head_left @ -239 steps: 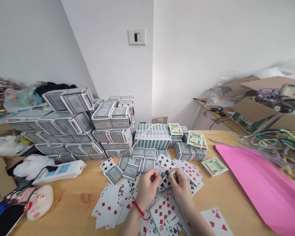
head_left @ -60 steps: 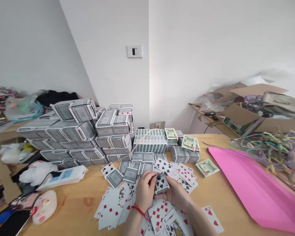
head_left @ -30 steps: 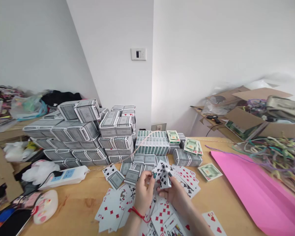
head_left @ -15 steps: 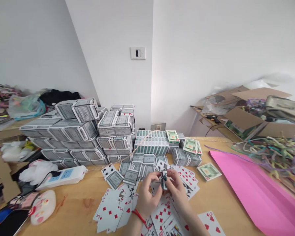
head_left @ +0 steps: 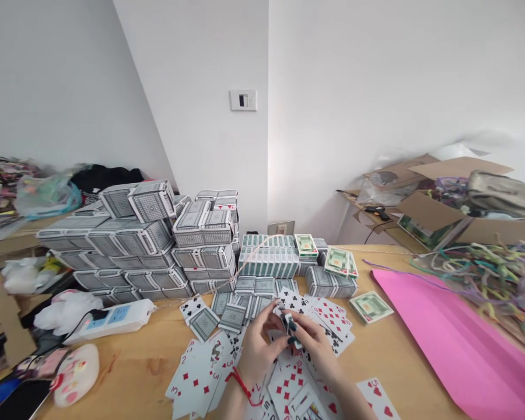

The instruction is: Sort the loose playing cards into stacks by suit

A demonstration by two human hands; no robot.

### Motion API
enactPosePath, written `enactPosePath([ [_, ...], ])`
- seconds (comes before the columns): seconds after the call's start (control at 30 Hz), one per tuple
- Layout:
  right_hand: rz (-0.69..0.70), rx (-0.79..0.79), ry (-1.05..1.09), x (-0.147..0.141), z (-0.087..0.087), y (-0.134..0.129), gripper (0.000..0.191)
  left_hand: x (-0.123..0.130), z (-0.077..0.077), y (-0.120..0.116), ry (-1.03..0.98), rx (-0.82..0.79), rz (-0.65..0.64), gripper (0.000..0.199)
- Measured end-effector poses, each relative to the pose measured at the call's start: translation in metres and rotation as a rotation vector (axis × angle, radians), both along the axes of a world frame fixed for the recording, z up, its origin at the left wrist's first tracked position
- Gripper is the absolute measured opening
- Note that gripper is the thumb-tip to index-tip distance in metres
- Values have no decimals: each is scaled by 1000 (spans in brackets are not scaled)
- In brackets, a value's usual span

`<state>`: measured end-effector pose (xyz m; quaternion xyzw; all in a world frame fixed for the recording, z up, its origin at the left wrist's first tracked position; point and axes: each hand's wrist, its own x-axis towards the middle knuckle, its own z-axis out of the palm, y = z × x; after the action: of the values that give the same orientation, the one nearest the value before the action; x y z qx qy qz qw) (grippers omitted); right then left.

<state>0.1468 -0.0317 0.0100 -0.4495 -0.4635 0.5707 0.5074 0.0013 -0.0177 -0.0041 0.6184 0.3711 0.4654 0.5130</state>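
Observation:
My left hand, with a red string on the wrist, pinches a small folded card between its fingers. From the right, my right hand, with dark nails, grips the same card. Both hands are close together above loose face-up playing cards. Several face-down cards lie just beyond them. Behind stand tall stacks of grey-patterned card blocks. A row of green-edged card boxes sits further right, with single green card boxes near it. My fingers partly hide the folded card.
A white power strip and a pale rounded object lie at the left. At the right are a pink sheet, tangled coloured cords and an open cardboard box. The wall rises behind the table.
Both hands have turned slightly, and the small card between them has gone from upright to tilted. My left fingers have moved a little up and left. The view has shifted slightly.

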Motion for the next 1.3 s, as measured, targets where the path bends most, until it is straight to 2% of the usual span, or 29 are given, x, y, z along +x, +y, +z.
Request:
enactPosePath([
  [0.13,-30,-20,36,1,-9,2,34,-3,0,0,166,140,123,49],
  [0.2,-86,-81,101,2,-18,3,32,-5,1,0,252,197,215,47],
  [0.3,-165,-62,110,4,-25,5,36,-7,2,1,378,268,293,45],
  [0.53,-224,42,-108,1,-20,4,41,-1,1,-1,565,433,237,46],
  [0.77,-254,122,-283,-3,-27,4,39,-1,1,-1,600,459,228,45],
  [0.97,-279,155,-347,-2,-36,5,40,0,1,1,583,461,195,46],
  [1.3,-315,180,-368,-2,-30,5,38,-2,0,0,573,458,134,54],
])
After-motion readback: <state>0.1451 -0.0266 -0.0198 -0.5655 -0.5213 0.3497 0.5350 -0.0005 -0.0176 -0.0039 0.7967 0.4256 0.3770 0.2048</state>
